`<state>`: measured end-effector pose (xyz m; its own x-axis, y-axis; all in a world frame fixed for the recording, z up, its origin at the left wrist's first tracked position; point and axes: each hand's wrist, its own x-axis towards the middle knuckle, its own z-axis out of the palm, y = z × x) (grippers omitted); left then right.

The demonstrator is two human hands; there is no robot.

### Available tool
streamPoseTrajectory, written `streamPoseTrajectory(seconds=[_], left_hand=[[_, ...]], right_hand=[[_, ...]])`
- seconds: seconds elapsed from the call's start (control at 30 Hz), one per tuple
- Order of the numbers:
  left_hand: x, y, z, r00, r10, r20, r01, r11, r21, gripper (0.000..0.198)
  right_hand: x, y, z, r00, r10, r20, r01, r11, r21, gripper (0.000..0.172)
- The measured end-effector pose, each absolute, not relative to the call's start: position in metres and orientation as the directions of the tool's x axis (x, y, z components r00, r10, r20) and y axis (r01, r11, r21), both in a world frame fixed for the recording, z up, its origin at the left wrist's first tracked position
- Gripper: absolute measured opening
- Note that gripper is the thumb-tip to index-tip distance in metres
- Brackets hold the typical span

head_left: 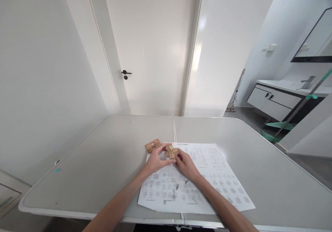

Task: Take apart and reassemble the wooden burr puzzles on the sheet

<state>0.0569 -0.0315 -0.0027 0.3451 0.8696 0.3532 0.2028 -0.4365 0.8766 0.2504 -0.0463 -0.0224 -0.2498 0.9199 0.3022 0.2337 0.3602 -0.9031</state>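
A small wooden interlocking puzzle sits over a printed instruction sheet in the middle of the grey table. My left hand grips the puzzle from the left with curled fingers. From the right, my right hand pinches the same puzzle. A loose notched wooden piece lies on the table just beyond my left hand, touching nothing I can make out.
A white door with a dark handle stands behind the table. At the right, a bathroom opens with a vanity and sink, and a green mop leans near the table's far right corner.
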Motion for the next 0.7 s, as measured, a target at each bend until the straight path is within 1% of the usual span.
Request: streamPoseTrajectory(seconds=[0.07,0.17,0.27,0.33,0.37,0.5,0.57,0.7], left_hand=[[0.058,-0.032,-0.001,0.321,0.887,0.332,0.199,-0.405,0.892,0.064],[0.058,-0.03,-0.002,0.274,0.926,0.26,0.151,-0.308,0.939,0.064],[0.057,-0.028,-0.004,0.271,0.939,0.212,0.12,-0.252,0.96,0.062],[0.057,-0.03,-0.005,0.296,0.935,0.193,0.123,-0.237,0.964,0.063],[0.058,-0.032,-0.005,0.318,0.931,0.18,0.125,-0.229,0.965,0.063],[0.061,-0.038,-0.005,0.381,0.913,0.146,0.114,-0.203,0.973,0.054],[0.061,-0.038,-0.005,0.355,0.922,0.151,0.093,-0.196,0.976,0.051],[0.058,-0.03,-0.005,0.235,0.957,0.17,0.009,-0.177,0.984,0.049]], right_hand=[[0.249,-0.047,-0.023,-0.252,0.918,0.307,0.22,0.364,-0.905,0.017],[0.247,-0.047,-0.027,-0.244,0.915,0.321,0.198,0.371,-0.908,0.04],[0.245,-0.049,-0.032,-0.215,0.921,0.326,0.229,0.372,-0.9,0.063],[0.244,-0.052,-0.033,-0.213,0.921,0.327,0.28,0.378,-0.882,0.071],[0.244,-0.053,-0.033,-0.223,0.918,0.329,0.305,0.386,-0.871,0.07],[0.243,-0.057,-0.028,-0.245,0.9,0.36,0.364,0.43,-0.827,0.058],[0.243,-0.056,-0.026,-0.224,0.888,0.401,0.395,0.459,-0.796,0.057],[0.244,-0.053,-0.026,-0.181,0.871,0.456,0.474,0.484,-0.736,0.055]])
